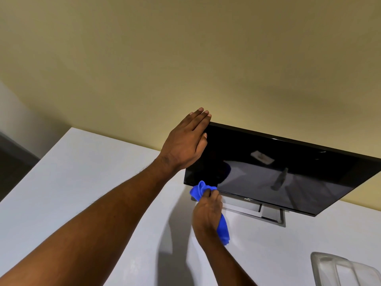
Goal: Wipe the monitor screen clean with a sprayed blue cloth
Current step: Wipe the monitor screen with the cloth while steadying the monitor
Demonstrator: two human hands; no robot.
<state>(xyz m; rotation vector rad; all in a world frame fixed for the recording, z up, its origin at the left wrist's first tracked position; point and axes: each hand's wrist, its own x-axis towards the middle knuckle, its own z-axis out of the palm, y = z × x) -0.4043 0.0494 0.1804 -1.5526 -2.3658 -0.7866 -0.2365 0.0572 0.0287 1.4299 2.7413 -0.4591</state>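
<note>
A black monitor point(288, 170) with a dark, reflective screen stands on a white table point(82, 182), tilted in the view. My left hand point(185, 141) rests flat with straight fingers on the monitor's upper left corner, the thumb lying against the screen edge. My right hand point(207, 211) grips a bunched blue cloth point(199, 189), whose upper end touches the screen's lower left corner. The cloth's other end hangs out below my palm. No spray bottle shows on the table itself, only a bottle-like reflection in the screen.
The monitor's silver stand point(274, 215) sits on the table beneath the screen. A clear plastic container point(338, 269) stands at the lower right. A yellowish wall point(185, 58) rises behind the table.
</note>
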